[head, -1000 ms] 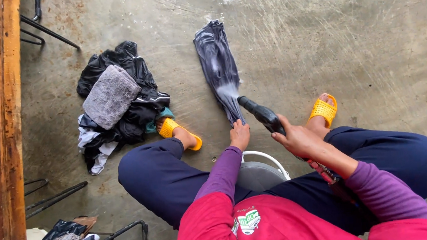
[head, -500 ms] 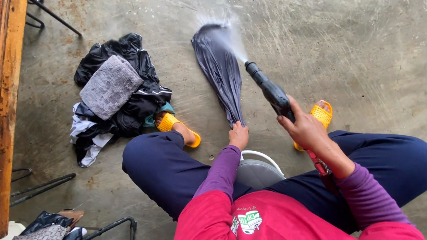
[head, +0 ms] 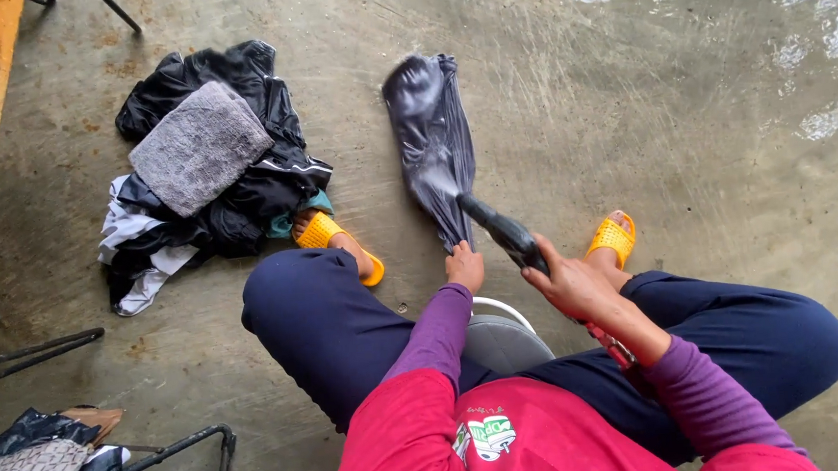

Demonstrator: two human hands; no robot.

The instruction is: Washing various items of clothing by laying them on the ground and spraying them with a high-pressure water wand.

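dark wet garment (head: 436, 151) lying lengthwise on the concrete floor (head: 686, 118), pointing away from the person, left hand (head: 464, 266) pinching its near end, right hand (head: 572, 284) wrapping closed around a black spray nozzle (head: 499, 228) aiming at it

I sit low with both knees spread wide and my arms reaching forward between them. My left hand (head: 464, 267) is stretched straight ahead, fingers curled downward in a pinch near the floor, purple sleeve down to the wrist. My right hand (head: 568, 282) is clenched in a fist, wrist bent slightly inward, forearm angling in from the right.
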